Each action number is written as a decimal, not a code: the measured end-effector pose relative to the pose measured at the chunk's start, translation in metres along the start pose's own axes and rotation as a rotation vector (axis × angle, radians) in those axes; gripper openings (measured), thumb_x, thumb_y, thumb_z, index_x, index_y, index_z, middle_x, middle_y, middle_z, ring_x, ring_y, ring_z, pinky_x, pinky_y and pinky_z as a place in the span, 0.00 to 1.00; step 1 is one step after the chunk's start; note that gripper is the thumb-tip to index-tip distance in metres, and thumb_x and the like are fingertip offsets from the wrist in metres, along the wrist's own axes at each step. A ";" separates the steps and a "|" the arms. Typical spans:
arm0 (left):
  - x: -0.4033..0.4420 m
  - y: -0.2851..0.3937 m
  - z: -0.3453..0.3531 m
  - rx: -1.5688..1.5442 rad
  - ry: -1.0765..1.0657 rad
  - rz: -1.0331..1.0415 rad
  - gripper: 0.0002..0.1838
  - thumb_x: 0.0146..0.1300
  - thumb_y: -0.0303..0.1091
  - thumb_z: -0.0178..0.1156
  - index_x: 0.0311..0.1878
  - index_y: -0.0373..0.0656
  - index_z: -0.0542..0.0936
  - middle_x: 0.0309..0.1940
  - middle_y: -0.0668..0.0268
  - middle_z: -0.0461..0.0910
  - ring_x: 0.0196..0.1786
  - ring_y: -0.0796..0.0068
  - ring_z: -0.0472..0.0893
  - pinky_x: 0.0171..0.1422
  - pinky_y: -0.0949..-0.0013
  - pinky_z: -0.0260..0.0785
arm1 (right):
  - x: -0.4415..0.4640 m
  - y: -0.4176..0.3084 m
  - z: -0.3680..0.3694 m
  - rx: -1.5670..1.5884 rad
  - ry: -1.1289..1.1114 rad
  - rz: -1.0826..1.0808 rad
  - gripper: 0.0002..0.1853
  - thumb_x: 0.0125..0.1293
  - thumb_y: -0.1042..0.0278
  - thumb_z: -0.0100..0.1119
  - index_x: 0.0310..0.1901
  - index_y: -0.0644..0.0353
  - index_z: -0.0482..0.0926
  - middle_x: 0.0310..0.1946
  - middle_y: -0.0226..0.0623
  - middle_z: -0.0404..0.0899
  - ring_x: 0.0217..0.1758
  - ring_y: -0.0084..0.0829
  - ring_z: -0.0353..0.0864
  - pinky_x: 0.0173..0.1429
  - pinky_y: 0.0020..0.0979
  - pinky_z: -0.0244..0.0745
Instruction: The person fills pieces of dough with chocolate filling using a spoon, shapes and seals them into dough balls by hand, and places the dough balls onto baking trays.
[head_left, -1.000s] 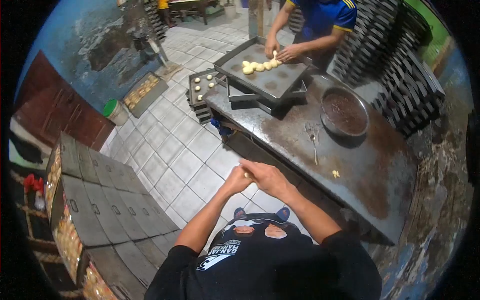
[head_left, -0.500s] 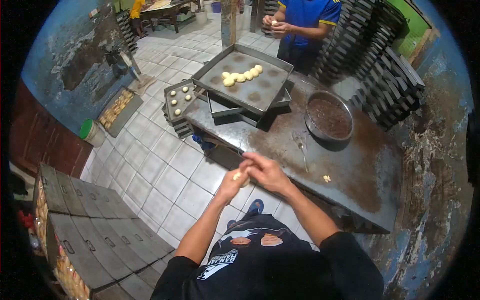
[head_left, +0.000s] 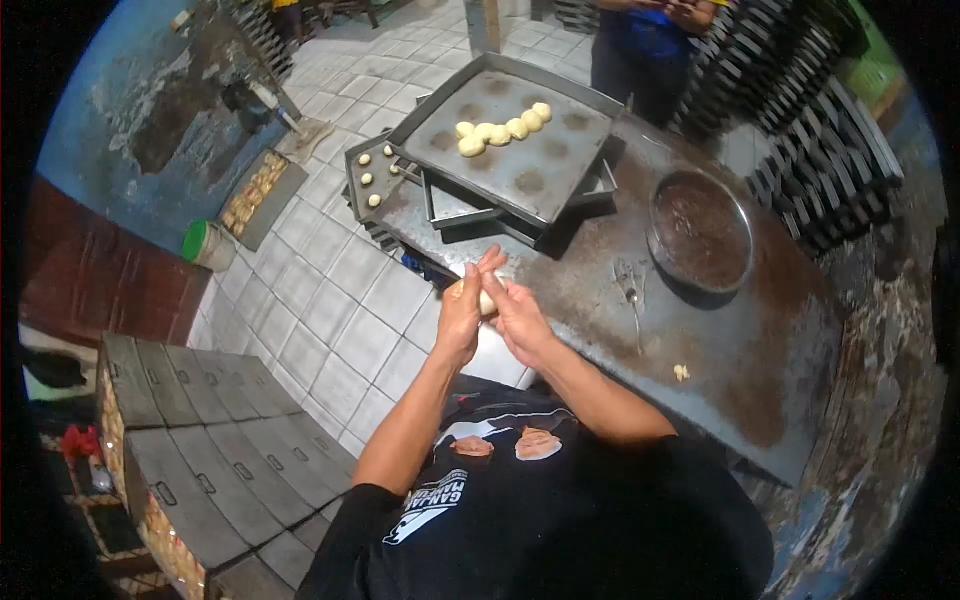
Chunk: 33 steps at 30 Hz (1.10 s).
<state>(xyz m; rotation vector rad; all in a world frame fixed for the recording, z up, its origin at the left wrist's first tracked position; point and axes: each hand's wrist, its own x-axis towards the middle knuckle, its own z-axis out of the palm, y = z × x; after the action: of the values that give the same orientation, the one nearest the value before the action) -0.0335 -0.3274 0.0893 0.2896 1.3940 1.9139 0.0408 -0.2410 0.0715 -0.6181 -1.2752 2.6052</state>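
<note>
My left hand (head_left: 461, 318) and my right hand (head_left: 520, 320) come together in front of me at the table's near edge. Between them they hold a pale piece of dough (head_left: 490, 300), partly hidden by the fingers. Beyond my hands, a row of several yellow dough balls (head_left: 500, 135) lies on a dark metal tray (head_left: 515, 172), which rests on other trays set crosswise. To the right stands a metal bowl (head_left: 692, 291) of dark brown filling (head_left: 705, 228). A spoon (head_left: 635, 305) smeared with residue lies on the table (head_left: 745, 345) beside it.
A small dough scrap (head_left: 681, 373) lies on the table. Lower at left is another tray (head_left: 352, 180) with several dough balls. Dark trays (head_left: 830, 165) are stacked at right. Grey metal tins (head_left: 215, 480) fill the lower left. Across the table stands a person (head_left: 640, 60).
My hands have closed together around the dough, the right one no longer raised over the left. The view has shifted, so the table and trays sit farther right and the co-worker higher.
</note>
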 end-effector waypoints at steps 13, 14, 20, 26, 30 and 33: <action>0.174 0.045 -0.084 -0.021 -0.122 0.091 0.28 0.74 0.30 0.60 0.74 0.35 0.68 0.70 0.56 0.74 0.70 0.68 0.74 0.74 0.65 0.66 | 0.232 -0.099 -0.080 -1.308 0.533 -0.423 0.27 0.71 0.54 0.65 0.62 0.66 0.72 0.45 0.52 0.84 0.48 0.43 0.84 0.54 0.47 0.78; 0.183 0.054 -0.101 0.010 -0.137 0.032 0.25 0.74 0.29 0.59 0.72 0.35 0.70 0.67 0.57 0.76 0.68 0.68 0.76 0.74 0.65 0.67 | 0.245 -0.095 -0.087 -1.335 0.524 -0.396 0.27 0.71 0.54 0.65 0.62 0.66 0.72 0.45 0.52 0.84 0.48 0.43 0.84 0.54 0.47 0.78; 0.217 0.094 -0.189 0.245 -0.042 0.048 0.20 0.75 0.30 0.57 0.67 0.37 0.76 0.58 0.60 0.81 0.56 0.74 0.79 0.64 0.71 0.70 | 0.305 -0.060 -0.138 -1.800 0.164 -0.302 0.34 0.75 0.59 0.56 0.73 0.73 0.59 0.78 0.62 0.54 0.80 0.60 0.53 0.83 0.55 0.48; 0.256 0.116 -0.203 0.291 -0.050 0.115 0.20 0.72 0.28 0.60 0.66 0.39 0.78 0.54 0.63 0.82 0.55 0.72 0.80 0.64 0.67 0.71 | 0.305 -0.079 -0.130 -1.886 0.050 -0.218 0.28 0.78 0.55 0.49 0.71 0.66 0.67 0.78 0.58 0.54 0.82 0.56 0.53 0.82 0.50 0.49; 0.272 0.128 -0.195 0.375 -0.111 0.181 0.19 0.72 0.27 0.59 0.65 0.38 0.78 0.56 0.59 0.83 0.58 0.70 0.81 0.66 0.66 0.72 | 0.348 -0.112 -0.066 -0.961 0.509 0.182 0.27 0.73 0.49 0.57 0.58 0.66 0.79 0.62 0.57 0.77 0.66 0.51 0.77 0.66 0.49 0.71; 0.282 0.127 -0.178 0.455 -0.093 0.186 0.17 0.73 0.27 0.58 0.62 0.35 0.79 0.54 0.57 0.84 0.57 0.68 0.83 0.64 0.66 0.73 | 0.403 -0.064 -0.032 -1.363 0.772 -0.145 0.22 0.60 0.55 0.69 0.43 0.70 0.82 0.40 0.58 0.86 0.45 0.51 0.87 0.49 0.46 0.78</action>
<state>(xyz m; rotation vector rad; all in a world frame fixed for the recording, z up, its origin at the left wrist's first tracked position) -0.3873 -0.2847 0.0689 0.7382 1.7797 1.6789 -0.3085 -0.0456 -0.0119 -1.3769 -2.3749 0.8007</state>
